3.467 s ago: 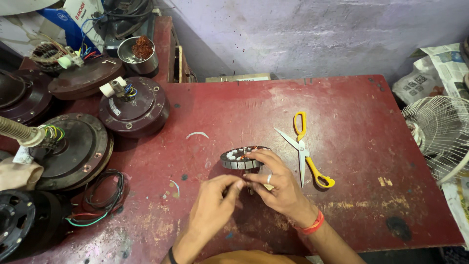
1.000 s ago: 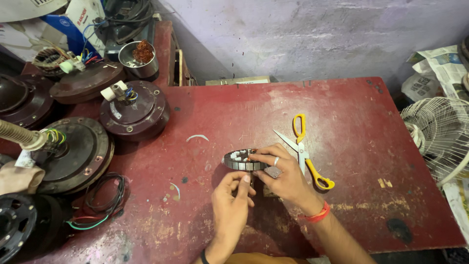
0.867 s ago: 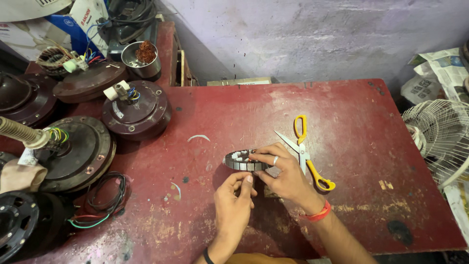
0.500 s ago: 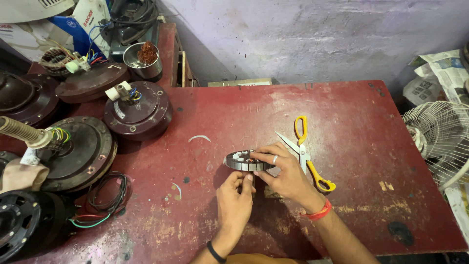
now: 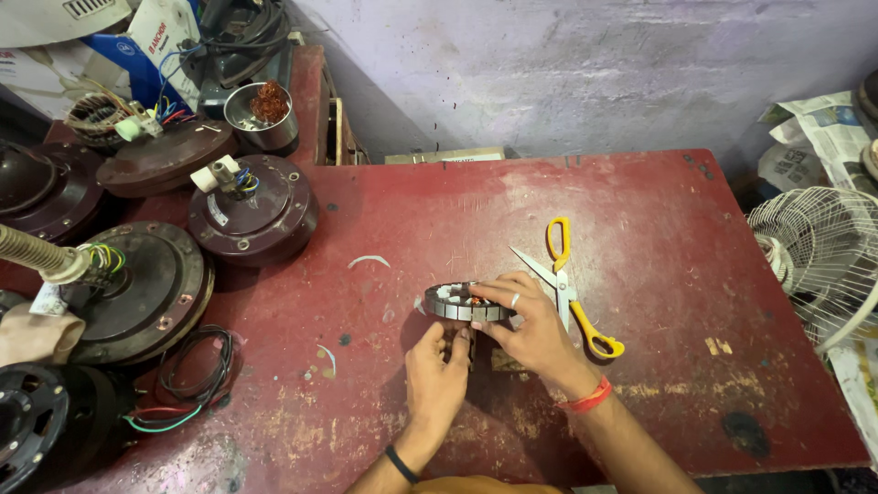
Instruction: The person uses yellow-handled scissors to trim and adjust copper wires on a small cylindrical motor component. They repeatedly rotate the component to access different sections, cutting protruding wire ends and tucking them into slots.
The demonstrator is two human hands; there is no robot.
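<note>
From the head camera, looking straight down: both hands are on a small metal ring with slots [image 5: 462, 302], a motor core by the look of it, sitting on the worn red table [image 5: 640, 201] just in front of the person. The right hand [image 5: 526, 325] curls over the ring's near right edge, fingers pinching its rim, a ring on one finger and an orange band at the wrist. The left hand [image 5: 439, 366] comes up from below, fingertips pressed against the ring's side wall, gripping it lightly. A bit of copper shows inside the ring.

Just to the right, touching nothing, lie the yellow-handled scissors [image 5: 572, 284], blades open. To the left stand brown fan motor housings [image 5: 256, 210], with loose black wires [image 5: 192, 366] near the table's edge and a metal cup of copper wire [image 5: 261, 114] further back. A white fan guard [image 5: 814, 256] sits off the right side.

My read: the step in hand is working something into the ring's slots, and the next move calls for a steady hold from the right hand while the left feeds precisely.
</note>
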